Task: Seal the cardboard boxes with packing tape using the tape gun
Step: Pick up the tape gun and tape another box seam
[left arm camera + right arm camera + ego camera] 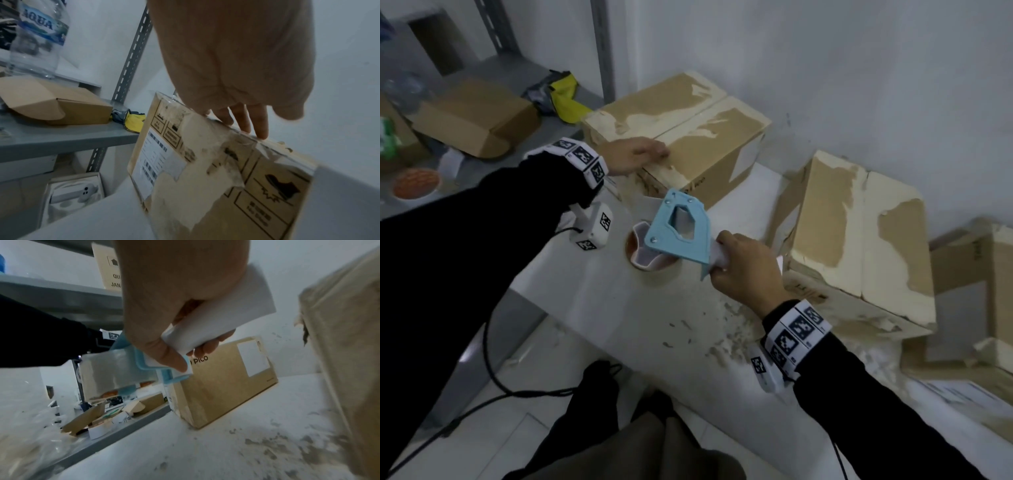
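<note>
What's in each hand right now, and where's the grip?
Right hand grips the tape gun by its white handle. Left hand holds nothing; its fingers rest flat on the box.

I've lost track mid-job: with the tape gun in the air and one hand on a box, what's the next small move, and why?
Probably bring the tape gun, gripped by the right hand, onto the near end of the top seam of the left box. The left hand already presses flat on that box's near edge, steadying it, and the gun hangs just short of it.

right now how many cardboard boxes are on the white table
3, possibly more past the right edge: one box under the left hand, one beside the right hand, one cut off at far right.
</note>
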